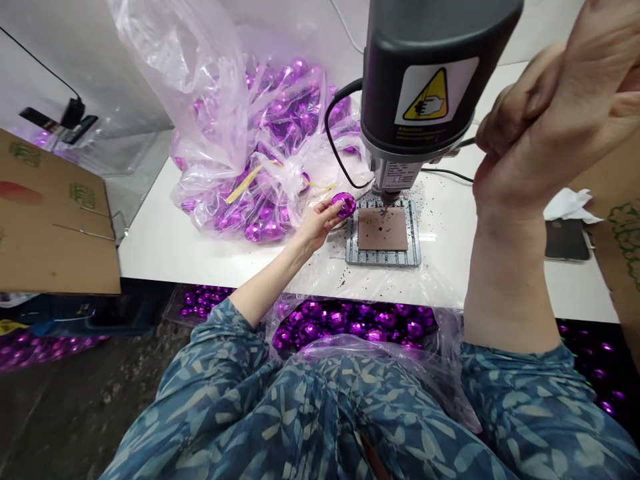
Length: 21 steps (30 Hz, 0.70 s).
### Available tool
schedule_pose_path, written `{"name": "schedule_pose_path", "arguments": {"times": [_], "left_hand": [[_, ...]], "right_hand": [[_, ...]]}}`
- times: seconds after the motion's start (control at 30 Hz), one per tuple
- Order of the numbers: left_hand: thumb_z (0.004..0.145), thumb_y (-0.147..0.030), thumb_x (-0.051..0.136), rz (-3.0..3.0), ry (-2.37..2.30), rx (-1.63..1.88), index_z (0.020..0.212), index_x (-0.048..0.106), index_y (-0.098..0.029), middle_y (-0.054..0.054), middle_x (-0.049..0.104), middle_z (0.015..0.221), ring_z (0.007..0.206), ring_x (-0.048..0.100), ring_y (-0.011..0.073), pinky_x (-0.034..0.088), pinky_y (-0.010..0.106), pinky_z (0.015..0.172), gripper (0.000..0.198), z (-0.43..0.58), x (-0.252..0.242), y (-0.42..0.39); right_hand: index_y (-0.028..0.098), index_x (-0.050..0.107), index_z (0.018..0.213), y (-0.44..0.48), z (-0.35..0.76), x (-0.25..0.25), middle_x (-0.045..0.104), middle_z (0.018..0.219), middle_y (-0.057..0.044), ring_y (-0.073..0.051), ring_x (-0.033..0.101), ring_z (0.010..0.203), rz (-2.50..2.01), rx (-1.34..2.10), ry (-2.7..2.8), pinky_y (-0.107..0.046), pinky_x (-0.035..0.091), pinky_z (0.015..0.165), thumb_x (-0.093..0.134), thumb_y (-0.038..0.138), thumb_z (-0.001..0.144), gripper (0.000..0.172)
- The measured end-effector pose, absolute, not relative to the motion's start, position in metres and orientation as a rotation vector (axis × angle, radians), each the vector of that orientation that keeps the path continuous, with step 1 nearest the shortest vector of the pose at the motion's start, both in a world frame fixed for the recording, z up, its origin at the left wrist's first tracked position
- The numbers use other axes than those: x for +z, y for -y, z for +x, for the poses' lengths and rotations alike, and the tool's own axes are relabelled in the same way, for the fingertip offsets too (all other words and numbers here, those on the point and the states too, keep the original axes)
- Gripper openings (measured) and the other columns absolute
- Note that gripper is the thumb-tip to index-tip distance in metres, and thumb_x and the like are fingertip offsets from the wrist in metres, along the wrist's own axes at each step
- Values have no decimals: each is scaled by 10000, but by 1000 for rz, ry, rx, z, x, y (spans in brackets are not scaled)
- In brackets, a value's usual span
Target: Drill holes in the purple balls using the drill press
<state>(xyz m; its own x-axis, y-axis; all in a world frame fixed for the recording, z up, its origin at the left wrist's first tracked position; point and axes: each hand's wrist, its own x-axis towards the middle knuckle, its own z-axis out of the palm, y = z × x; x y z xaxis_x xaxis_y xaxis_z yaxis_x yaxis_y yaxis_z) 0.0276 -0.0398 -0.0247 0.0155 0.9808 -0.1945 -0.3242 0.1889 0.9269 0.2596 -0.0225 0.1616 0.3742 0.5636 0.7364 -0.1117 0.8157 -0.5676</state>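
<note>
- The left hand [320, 223], at the middle of the frame, pinches a purple faceted ball [344, 204] between its fingers [334, 208] and thumb, just left of the drill's base plate [383, 233].
- That ball is held just above the white worktop [165, 243], near the drill bit but apart from it.
- The right hand [545, 113], at the upper right of the frame, is closed in a fist around the drill's lever; the lever itself is almost wholly hidden inside the fist.
- The bench drill [430, 73] fills the upper middle, grey, with a yellow warning label on its head.
- A brown pad [383, 229] with a small hole lies on the base plate, directly under the bit, with dark shavings scattered about it.
- A clear plastic bag [240, 133] full of purple balls lies on the worktop, upper left of the hand.
- A second open bag [350, 323] of purple balls sits below the worktop's edge, by the person's lap.
- A cardboard box [50, 213] stands at the left edge of the frame.
- A dark phone [567, 240] lies on the worktop at the right, beside crumpled white tissue [573, 203].
</note>
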Motion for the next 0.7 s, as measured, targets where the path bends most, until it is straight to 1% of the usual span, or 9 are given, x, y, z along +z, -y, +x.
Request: {"name": "schedule_pose_path", "arguments": {"times": [0.1, 0.17, 0.27, 0.3, 0.37, 0.47, 0.6, 0.7], "left_hand": [[730, -432, 1003, 1038, -986, 1233, 1171, 757, -224, 73, 814, 1177, 1102, 772, 224, 600, 409, 1053, 546, 45, -35, 62], [740, -484, 993, 1174, -990, 1234, 1226, 736, -233, 87, 803, 1227, 1159, 755, 248, 577, 428, 1071, 604, 58, -43, 65], [762, -507, 972, 1298, -1085, 1239, 1242, 715, -245, 101, 786, 1276, 1214, 730, 282, 557, 434, 1045, 604, 71, -55, 57], [759, -502, 973, 1328, -1126, 1253, 1238, 711, -247, 104, 778, 1285, 1231, 720, 291, 551, 434, 1043, 602, 73, -59, 53], [753, -489, 974, 1379, -1217, 1289, 1228, 707, -246, 110, 763, 1283, 1253, 698, 303, 540, 438, 1059, 596, 74, -66, 47], [780, -488, 947, 1405, -1323, 1327, 1231, 692, -241, 113, 743, 1257, 1231, 688, 294, 530, 445, 1092, 574, 74, -74, 43], [804, -499, 928, 1435, -1292, 1302, 1249, 674, -234, 115, 696, 1280, 1260, 669, 285, 499, 463, 1161, 577, 77, -78, 45], [805, -495, 935, 1471, -1237, 1274, 1249, 674, -236, 118, 667, 1311, 1307, 649, 300, 473, 492, 1208, 576, 80, -78, 47]], "right_hand": [[105, 285, 564, 25, 259, 164, 150, 480, 25, 12, 332, 390, -493, 445, 1101, -197, 127, 450, 668, 707, 672, 721], [114, 235, 583, 26, 258, 166, 159, 478, 29, 13, 349, 391, -497, 430, 1094, -198, 132, 455, 659, 701, 691, 732], [133, 99, 632, 27, 257, 166, 132, 469, 32, 12, 343, 384, -492, 427, 1096, -191, 151, 460, 647, 717, 693, 804], [136, 80, 644, 26, 257, 165, 129, 469, 33, 11, 342, 383, -495, 434, 1095, -188, 159, 463, 649, 718, 694, 816], [134, 98, 636, 27, 257, 164, 144, 469, 33, 9, 357, 391, -503, 442, 1092, -186, 170, 470, 651, 722, 699, 810], [132, 118, 635, 28, 256, 163, 169, 474, 33, 11, 357, 400, -520, 441, 1083, -192, 156, 466, 638, 749, 686, 808], [113, 136, 603, 29, 254, 169, 207, 477, 32, 60, 320, 434, -591, 458, 1072, -149, 148, 511, 621, 756, 646, 807], [147, 141, 595, 21, 254, 176, 183, 469, 38, 42, 305, 418, -600, 481, 1077, -171, 128, 508, 640, 761, 600, 790]]}}
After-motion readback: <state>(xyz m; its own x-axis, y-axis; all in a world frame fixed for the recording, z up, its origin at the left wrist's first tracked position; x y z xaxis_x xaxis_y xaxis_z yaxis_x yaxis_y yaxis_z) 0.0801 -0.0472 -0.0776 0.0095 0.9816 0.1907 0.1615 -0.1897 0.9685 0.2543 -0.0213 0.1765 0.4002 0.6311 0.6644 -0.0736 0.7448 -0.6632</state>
